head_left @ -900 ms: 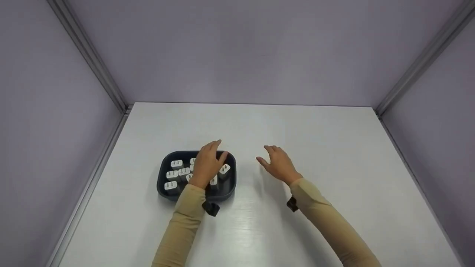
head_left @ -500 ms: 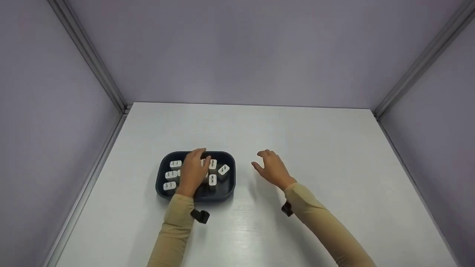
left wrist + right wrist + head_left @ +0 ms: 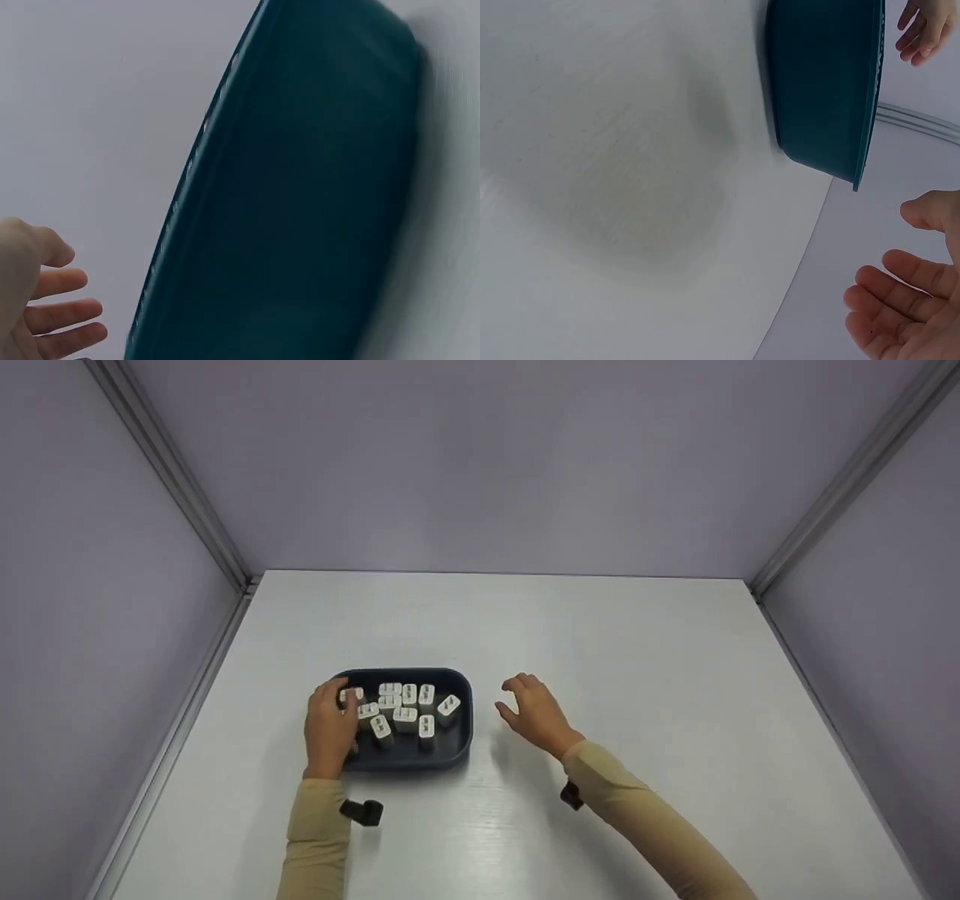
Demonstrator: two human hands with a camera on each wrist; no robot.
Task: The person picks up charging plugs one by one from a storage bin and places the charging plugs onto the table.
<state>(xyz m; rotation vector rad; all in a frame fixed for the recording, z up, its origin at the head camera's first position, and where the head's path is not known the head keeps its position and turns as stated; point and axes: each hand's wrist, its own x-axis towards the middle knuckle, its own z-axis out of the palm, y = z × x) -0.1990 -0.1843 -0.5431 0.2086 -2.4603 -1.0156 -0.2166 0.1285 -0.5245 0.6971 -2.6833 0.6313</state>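
Note:
A dark teal plastic tub (image 3: 405, 762) stands on the white table, left of centre in the head view. Inside it are several small white blocks (image 3: 405, 715), with two short marks on each top that look like plug prongs. My left hand (image 3: 328, 733) hovers over the tub's left end, hiding part of the rim and some blocks. In the left wrist view its fingers (image 3: 71, 315) are loosely spread, above the rim, with nothing held. To the right of the tub, my right hand (image 3: 538, 718) hangs above the table. Its fingers (image 3: 889, 300) are relaxed and its palm bare.
The white tabletop (image 3: 660, 675) spreads around the tub. Pale walls (image 3: 495, 465) close it in at the back and on both sides, with grey metal rails (image 3: 172, 472) at the corners. A small black camera (image 3: 362, 812) sits on my left wrist.
My left hand has swept leftward across the tub to its left end, uncovering the blocks in the middle and right. My right hand has drifted slightly left and towards me.

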